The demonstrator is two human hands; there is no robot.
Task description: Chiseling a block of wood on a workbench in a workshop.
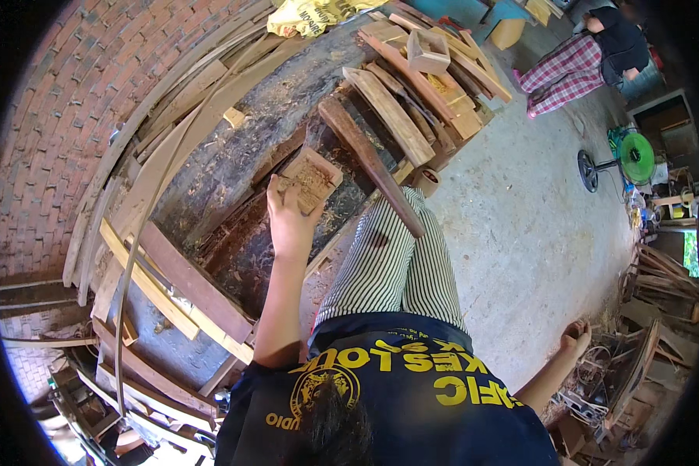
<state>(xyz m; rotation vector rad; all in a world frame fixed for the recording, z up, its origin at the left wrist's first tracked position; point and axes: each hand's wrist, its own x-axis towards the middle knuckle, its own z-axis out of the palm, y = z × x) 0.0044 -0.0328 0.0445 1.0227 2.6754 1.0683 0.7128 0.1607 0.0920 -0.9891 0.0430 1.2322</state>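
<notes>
Small wooden box, pale, square, with wood debris inside; located on the dark, shaving-strewn workbench, tilted to the viewer. Left hand: fingers and thumb spread wide, gripping the box by its near side. Right hand: well apart, out to the right, fingers loosely curled; whether anything is held cannot be told. Long dark wooden bar: beside the box, its near end jutting above the striped trousers.
</notes>
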